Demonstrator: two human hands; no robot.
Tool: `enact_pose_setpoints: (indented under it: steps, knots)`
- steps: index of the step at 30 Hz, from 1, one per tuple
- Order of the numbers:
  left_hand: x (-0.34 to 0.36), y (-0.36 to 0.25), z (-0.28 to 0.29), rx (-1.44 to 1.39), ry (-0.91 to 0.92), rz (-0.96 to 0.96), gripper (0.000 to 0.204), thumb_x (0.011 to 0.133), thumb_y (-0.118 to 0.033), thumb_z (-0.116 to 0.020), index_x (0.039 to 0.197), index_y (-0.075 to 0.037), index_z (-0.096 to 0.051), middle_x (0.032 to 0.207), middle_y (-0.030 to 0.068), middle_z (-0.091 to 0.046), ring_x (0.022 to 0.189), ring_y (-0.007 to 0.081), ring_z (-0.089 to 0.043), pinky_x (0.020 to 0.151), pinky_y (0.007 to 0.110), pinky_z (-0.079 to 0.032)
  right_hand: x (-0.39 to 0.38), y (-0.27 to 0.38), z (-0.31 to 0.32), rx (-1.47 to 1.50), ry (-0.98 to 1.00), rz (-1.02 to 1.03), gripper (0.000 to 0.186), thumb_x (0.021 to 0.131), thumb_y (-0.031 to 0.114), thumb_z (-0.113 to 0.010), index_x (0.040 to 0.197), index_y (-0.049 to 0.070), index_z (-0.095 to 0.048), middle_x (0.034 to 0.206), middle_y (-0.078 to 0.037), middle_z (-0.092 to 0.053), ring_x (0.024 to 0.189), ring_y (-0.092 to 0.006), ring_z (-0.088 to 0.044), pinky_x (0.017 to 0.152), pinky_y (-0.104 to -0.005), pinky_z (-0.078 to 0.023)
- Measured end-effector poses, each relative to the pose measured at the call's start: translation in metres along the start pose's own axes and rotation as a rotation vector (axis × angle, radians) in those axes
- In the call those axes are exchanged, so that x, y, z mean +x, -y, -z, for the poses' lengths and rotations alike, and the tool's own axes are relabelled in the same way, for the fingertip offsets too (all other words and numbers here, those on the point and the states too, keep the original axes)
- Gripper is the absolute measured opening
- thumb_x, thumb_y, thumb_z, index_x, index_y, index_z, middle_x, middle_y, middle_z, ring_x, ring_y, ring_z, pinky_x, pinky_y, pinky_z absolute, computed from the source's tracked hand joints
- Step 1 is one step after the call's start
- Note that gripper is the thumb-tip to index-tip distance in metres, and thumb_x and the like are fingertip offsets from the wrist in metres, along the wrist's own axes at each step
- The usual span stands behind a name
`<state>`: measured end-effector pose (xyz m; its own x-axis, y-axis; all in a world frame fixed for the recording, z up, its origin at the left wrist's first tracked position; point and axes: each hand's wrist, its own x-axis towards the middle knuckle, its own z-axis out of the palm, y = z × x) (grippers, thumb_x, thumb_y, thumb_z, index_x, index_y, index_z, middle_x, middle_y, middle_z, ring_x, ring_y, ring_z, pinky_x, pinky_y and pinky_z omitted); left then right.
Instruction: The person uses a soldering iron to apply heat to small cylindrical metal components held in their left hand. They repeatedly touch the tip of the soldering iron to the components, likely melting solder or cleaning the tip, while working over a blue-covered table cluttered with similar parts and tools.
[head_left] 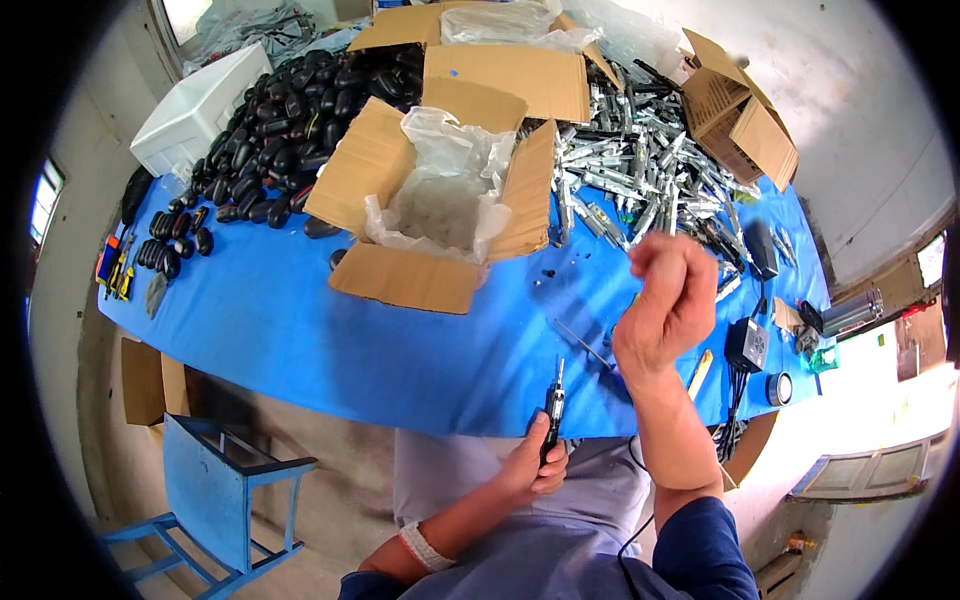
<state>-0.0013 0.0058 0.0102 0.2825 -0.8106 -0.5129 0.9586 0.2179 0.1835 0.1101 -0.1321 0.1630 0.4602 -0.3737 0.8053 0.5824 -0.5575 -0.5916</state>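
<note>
My left hand [528, 468], closed, is at the table's front edge. It grips a slim black-and-silver device [555, 408] with a thin metal shaft pointing away from me. My right hand [664, 305] is raised over the right part of the table, slightly blurred, fingers curled together. Whether anything small is between its fingertips, I cannot make out. Beneath it, a thin metal rod [582, 341] lies on the blue tabletop [430, 350]; its right end is hidden by my forearm. Long silver-and-black parts [640, 165] are heaped beyond my right hand.
An opened cardboard box [375, 275] lined with clear plastic stands mid-table. To its left are heaped black rounded casings [290, 130] and a white foam box [195, 115]. At right sit a black fan-faced unit [747, 345] with cables and a tape roll [779, 388]. A blue chair [210, 490] stands lower left.
</note>
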Motion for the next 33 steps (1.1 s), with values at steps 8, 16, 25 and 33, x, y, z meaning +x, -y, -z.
enact_pose_setpoints:
  steps: [8,16,25,33]
  knots:
    - [0.004,0.007,0.005,-0.070,0.063,-0.014,0.060,0.089,-0.069,-0.032,0.064,-0.014,-0.036,0.049,-0.0030,-0.031,0.035,0.0099,-0.026,0.036,0.026,-0.022,0.052,-0.012,-0.067,-0.100,0.443,-0.135,0.011,0.084,0.008,-0.062,0.092,0.001,-0.064,0.081,-0.010,-0.065,0.070,-0.0167,-0.061,0.067,-0.0277,-0.048]
    - [0.004,0.003,-0.001,-0.058,-0.025,0.019,0.059,0.089,-0.068,-0.034,0.063,-0.015,-0.036,0.049,-0.0036,-0.029,0.036,0.0099,-0.026,0.036,0.026,-0.021,-0.018,-0.016,0.085,-0.364,0.423,-0.317,0.010,0.081,0.007,-0.066,0.087,-0.001,-0.065,0.079,-0.011,-0.064,0.067,-0.0179,-0.060,0.064,-0.0287,-0.048]
    - [0.011,0.006,0.007,-0.048,0.083,-0.003,0.063,0.086,-0.073,-0.030,0.059,-0.017,-0.039,0.047,-0.0052,-0.031,0.034,0.0094,-0.024,0.036,0.025,-0.021,-0.106,-0.030,0.168,-0.708,0.705,-0.283,0.027,0.074,0.015,-0.073,0.095,0.000,-0.065,0.097,-0.015,-0.061,0.089,-0.0332,-0.057,0.076,-0.0392,-0.048]
    - [0.012,0.007,0.004,-0.022,0.039,-0.012,0.062,0.086,-0.073,-0.032,0.059,-0.017,-0.039,0.047,-0.0053,-0.031,0.034,0.0091,-0.025,0.037,0.025,-0.020,-0.118,-0.036,0.180,-0.557,0.652,-0.287,0.024,0.079,0.009,-0.068,0.098,-0.001,-0.057,0.089,-0.016,-0.059,0.077,-0.0296,-0.058,0.066,-0.0364,-0.047]
